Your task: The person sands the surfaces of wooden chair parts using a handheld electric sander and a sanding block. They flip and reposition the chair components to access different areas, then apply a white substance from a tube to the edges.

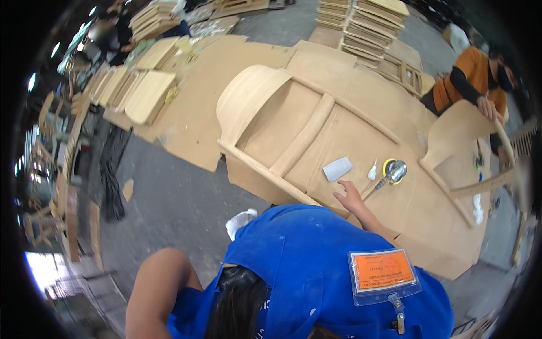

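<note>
In the head view, the frame (305,135) lies at the middle of the picture on the cardboard-covered tabletop (440,248); its curved back (248,104), two long rails and crossbar look joined, so assembly of this part seems done; how much smoothing is done or left cannot be told, as the wood looks pale and bare throughout.

The right hand (351,198), right of centre, has its grip wide, fingers spread and holding nothing, just beside the grey pad (337,169); the left hand is out of sight, only the bent elbow showing at lower left, so its grip cannot be told; the sander (394,171) rests to the right of the pad, with no hand on it.

Of containers, a small white bottle (372,170) with a thin nozzle lies between pad and sander, its contents not visible; a clear sleeve (361,299) on the blue shirt (305,237) holds an orange card (385,270); at far right, a co-worker's hand (486,107) touches a second frame (458,127).
</note>
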`<state>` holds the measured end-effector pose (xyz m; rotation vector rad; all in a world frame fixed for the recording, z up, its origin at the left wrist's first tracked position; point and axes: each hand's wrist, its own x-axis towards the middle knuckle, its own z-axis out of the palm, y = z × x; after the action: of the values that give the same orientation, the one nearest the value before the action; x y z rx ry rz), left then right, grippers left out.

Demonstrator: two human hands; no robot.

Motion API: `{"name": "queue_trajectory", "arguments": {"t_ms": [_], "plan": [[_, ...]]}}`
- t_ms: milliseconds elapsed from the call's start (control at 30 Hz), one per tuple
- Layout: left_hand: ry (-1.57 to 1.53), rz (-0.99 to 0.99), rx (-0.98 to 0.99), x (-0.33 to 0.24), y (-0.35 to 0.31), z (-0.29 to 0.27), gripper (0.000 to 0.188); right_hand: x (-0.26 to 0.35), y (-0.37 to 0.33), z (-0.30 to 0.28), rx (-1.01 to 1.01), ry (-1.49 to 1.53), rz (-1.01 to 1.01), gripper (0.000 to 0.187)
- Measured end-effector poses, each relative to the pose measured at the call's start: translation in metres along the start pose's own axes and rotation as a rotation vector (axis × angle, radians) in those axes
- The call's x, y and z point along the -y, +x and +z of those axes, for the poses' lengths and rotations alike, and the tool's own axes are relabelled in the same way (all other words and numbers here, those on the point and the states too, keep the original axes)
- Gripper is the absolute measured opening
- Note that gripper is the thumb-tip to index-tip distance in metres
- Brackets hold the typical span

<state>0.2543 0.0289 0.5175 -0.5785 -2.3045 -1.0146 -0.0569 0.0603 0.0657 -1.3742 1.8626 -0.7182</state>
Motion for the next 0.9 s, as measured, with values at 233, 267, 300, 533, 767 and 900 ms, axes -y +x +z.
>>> {"name": "queue_trajectory", "arguments": {"t_ms": [233,267,300,533,767,900], "plan": [[0.078,0.031,0.119,-0.007,-0.002,-0.030,0.040,0.011,-0.005,-0.012,0.043,-0.048,0.102,0.048],[0.096,0.038,0.142,-0.009,-0.005,-0.035,0.040,0.016,-0.002,-0.014,0.042,-0.021,0.122,0.048],[0.117,0.051,0.166,-0.010,-0.008,-0.039,0.039,0.021,0.002,-0.017,0.035,0.001,0.146,0.047],[0.264,0.105,0.347,-0.013,-0.030,-0.086,0.038,0.052,0.040,-0.016,-0.031,-0.091,0.045,0.044],[0.370,0.163,0.455,-0.018,-0.049,-0.123,0.037,0.094,0.079,0.011,0.012,-0.132,-0.061,0.044],[0.430,0.184,0.447,-0.023,-0.047,-0.141,0.037,0.099,0.092,0.026,0.059,-0.160,-0.064,0.044]]}}
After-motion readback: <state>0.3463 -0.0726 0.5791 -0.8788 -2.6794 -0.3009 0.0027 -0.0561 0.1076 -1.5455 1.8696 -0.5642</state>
